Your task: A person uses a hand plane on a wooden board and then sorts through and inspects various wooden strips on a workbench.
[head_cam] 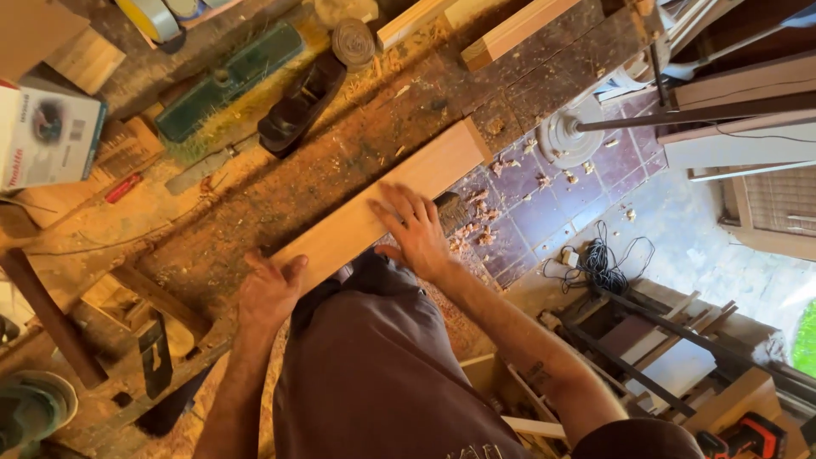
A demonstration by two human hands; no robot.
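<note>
A long pale wooden board (387, 200) lies along the edge of a dark, sawdust-covered workbench (323, 157). My left hand (268, 289) grips the board's near end, fingers wrapped over its corner. Farther along the board, my right hand (416, 229) rests flat on its top face with fingers spread. A dark hand plane (302, 102) sits on the bench just beyond the board.
A green tool (225, 81) and a roll of tape (353, 41) lie on the bench's far side, with a white cardboard box (47, 136) at left. More boards (518, 30) rest at the top. Wood shavings and a coiled black cable (599, 259) litter the tiled floor.
</note>
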